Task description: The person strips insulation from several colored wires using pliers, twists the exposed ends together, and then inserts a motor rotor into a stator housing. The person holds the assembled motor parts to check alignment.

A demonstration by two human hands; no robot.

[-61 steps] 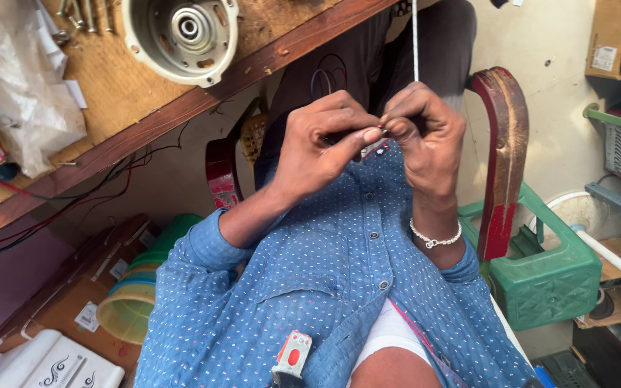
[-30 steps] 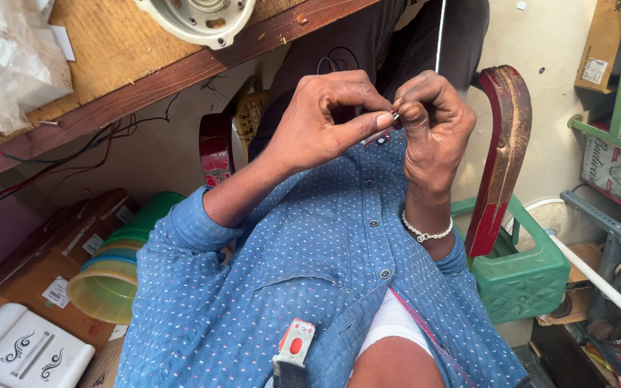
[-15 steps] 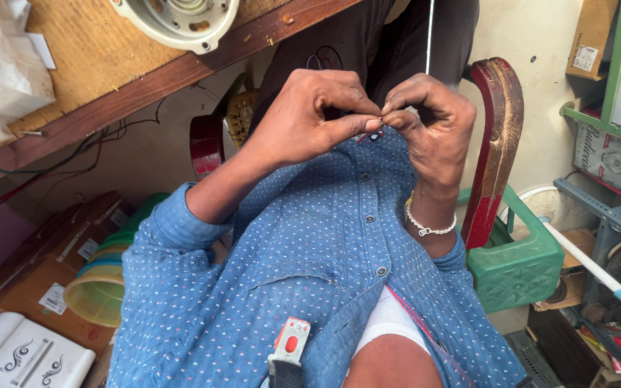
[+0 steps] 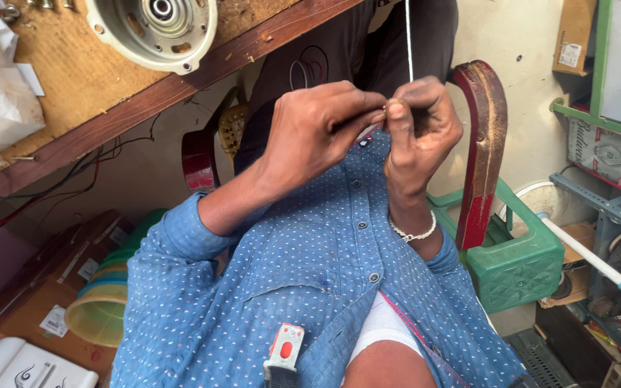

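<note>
My right hand (image 4: 422,126) pinches the wire (image 4: 408,39), which runs straight up from the pinch; my left hand (image 4: 318,126), fingertips closed, touches the same point.

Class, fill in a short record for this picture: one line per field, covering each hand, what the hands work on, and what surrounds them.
Left hand: left hand raised before the chest, fingers pinched at a thin white wire
Right hand: right hand pinched at the same spot, fingertips meeting the left's
Wire: runs straight up out of the picture
Wrist: beaded bracelet on the right wrist
Clothing: blue dotted shirt
Upper left: wooden bench with a round metal motor cover
Right: green plastic crate
</note>
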